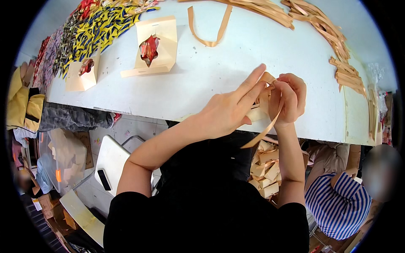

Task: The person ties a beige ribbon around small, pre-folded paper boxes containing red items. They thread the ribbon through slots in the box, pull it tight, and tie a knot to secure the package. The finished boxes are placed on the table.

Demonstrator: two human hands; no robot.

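Near the table's front edge, my left hand (232,101) and my right hand (289,98) meet at a satin ribbon (265,132) in a tan colour. Its loop shows between the fingertips, and one tail hangs down past the table edge. Both hands pinch the ribbon; my left index finger points outward. A small cream paper box (260,109) shows below the ribbon, partly hidden by my hands. Farther out lies a loose length of ribbon (211,43) in a U shape. To its left stands an unfolded cream box (167,47) with red-wrapped pieces in its cut-out.
A second cream box (79,77) stands at the left, beside piles of wrapped packets (101,30). Ribbon bundles (326,28) line the far right. Below the table, a carton holds finished-looking small boxes (269,174). A white stool (110,158) bears a phone; a person in stripes (338,205) sits right.
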